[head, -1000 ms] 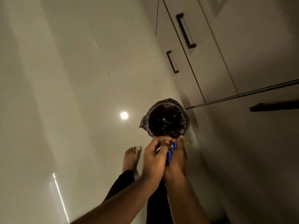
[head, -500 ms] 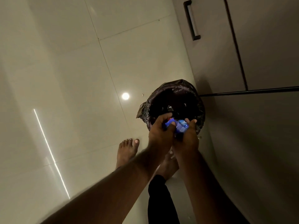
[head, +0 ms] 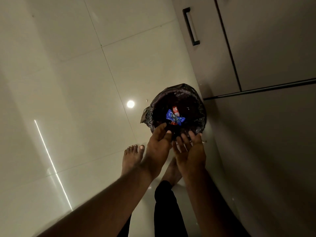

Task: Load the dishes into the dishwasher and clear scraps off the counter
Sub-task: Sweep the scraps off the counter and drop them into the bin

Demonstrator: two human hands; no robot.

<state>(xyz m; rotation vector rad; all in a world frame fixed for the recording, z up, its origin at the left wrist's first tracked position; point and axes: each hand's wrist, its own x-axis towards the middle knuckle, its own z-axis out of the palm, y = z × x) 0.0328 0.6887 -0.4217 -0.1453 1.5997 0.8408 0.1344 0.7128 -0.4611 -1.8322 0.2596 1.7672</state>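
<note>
A small round bin lined with a dark plastic bag stands on the tiled floor beside the cabinets. Inside it lie a blue wrapper and a red wrapper. My left hand and my right hand hover side by side over the bin's near rim. Both have their fingers spread and hold nothing.
Grey cabinet doors with a black handle run along the right. A dark counter front fills the lower right. My bare feet stand on the glossy floor tiles just behind the bin. A ceiling light reflects on the floor.
Both hands held the blue wrapper over the bin. They have let go, and the wrappers now lie inside the bag. The hands have opened.
</note>
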